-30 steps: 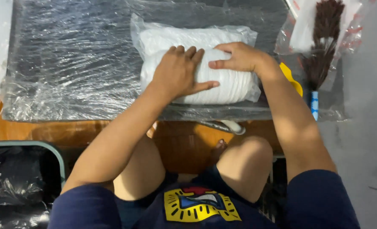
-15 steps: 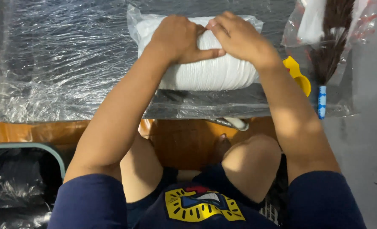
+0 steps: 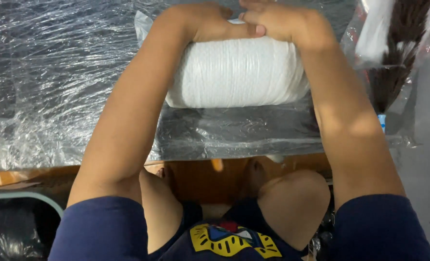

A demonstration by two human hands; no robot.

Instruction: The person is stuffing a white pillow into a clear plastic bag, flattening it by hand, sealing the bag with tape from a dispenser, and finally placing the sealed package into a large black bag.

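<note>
A white ribbed bundle in a clear plastic bag (image 3: pixel 239 72) lies on a table covered with crinkled plastic film (image 3: pixel 55 82). My left hand (image 3: pixel 207 21) presses on the bundle's top far edge, fingers curled over it. Beside it, my right hand (image 3: pixel 282 19) presses the same edge, thumb touching the left hand. Both forearms reach forward over the table. The bundle looks squashed into a rounded roll under the hands.
A dark brush with a blue handle in a clear bag (image 3: pixel 394 63) lies at the right. The wooden table edge (image 3: pixel 26 176) runs below the film. My bare knees (image 3: pixel 292 193) are under the table. Black plastic fills a bin (image 3: pixel 12 227) at lower left.
Both hands slid from the top of the flat bundle to its far edge and pressed it into a rounder shape. The camera moved closer and forward.
</note>
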